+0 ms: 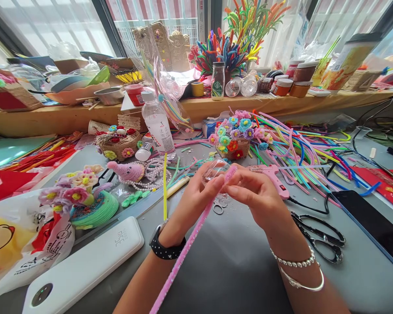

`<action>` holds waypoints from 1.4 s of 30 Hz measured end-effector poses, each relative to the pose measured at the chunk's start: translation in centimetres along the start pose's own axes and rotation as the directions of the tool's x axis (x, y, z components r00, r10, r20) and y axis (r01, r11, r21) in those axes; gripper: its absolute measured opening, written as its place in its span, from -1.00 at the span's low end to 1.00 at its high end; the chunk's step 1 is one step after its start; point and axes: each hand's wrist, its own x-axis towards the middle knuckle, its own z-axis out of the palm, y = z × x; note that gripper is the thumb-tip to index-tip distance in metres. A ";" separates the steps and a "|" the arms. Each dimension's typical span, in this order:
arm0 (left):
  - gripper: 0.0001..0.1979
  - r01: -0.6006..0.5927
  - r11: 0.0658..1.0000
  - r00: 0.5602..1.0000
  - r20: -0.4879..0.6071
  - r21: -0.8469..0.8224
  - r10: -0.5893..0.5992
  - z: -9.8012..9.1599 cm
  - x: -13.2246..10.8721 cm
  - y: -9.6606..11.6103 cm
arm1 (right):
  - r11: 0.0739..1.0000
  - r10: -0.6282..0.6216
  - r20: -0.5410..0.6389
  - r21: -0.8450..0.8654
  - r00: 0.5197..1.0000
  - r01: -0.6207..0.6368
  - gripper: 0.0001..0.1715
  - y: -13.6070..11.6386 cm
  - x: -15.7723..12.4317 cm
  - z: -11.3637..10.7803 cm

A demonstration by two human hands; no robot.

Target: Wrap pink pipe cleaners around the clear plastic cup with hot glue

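My left hand and my right hand meet above the grey table, both pinching a long pink pipe cleaner. The stem runs from my fingertips down toward the lower left, past my left wrist with its black watch. Its upper end sits between the thumbs and forefingers of both hands. A small clear plastic piece lies just behind my left fingers. Small scissors lie on the table under my hands.
A pink glue gun and black scissors lie to the right, a phone beyond them. A white power bank is at the lower left. Flower baskets, a bottle and loose pipe cleaners crowd the back.
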 end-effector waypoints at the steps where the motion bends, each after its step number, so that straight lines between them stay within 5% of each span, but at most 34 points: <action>1: -0.55 -0.002 1.000 1.000 0.001 -0.003 0.002 0.0 0.0 0.0 | 1.000 -0.001 0.000 0.001 1.000 0.001 -0.87 0.0 0.0 0.0; 16: -0.53 -0.020 0.999 1.000 -0.007 -0.035 0.020 0.2 -0.1 -0.2 | 0.999 -0.033 0.094 0.018 0.995 0.031 -0.92 0.0 0.2 -0.5; 22: -0.54 0.024 0.997 1.000 0.008 -0.077 -0.023 -0.3 -0.3 0.0 | 0.994 -0.114 0.163 0.020 0.980 0.112 -0.74 -0.2 0.3 -0.5; 27: -0.45 -0.015 1.000 0.996 0.093 0.013 0.014 -0.7 -0.1 -0.3 | 0.997 -0.074 -0.009 -0.018 0.997 0.074 -0.75 0.1 0.2 0.0; 32: -0.52 -0.004 0.992 0.998 0.063 -0.128 0.012 -0.7 0.2 -1.2 | 0.981 -0.075 -0.267 0.150 0.961 0.119 -0.81 0.5 0.4 0.1; 38: -0.39 -0.044 0.997 0.986 0.155 -0.068 0.054 -0.7 -0.1 -1.0 | 0.976 -0.115 -0.222 0.154 0.968 0.152 -0.79 0.3 0.5 0.3; 42: -0.43 -0.085 0.995 0.994 0.064 -0.057 0.089 -0.6 0.0 -1.2 | 0.989 -0.142 -0.175 0.013 0.974 0.147 -0.79 0.2 0.5 0.6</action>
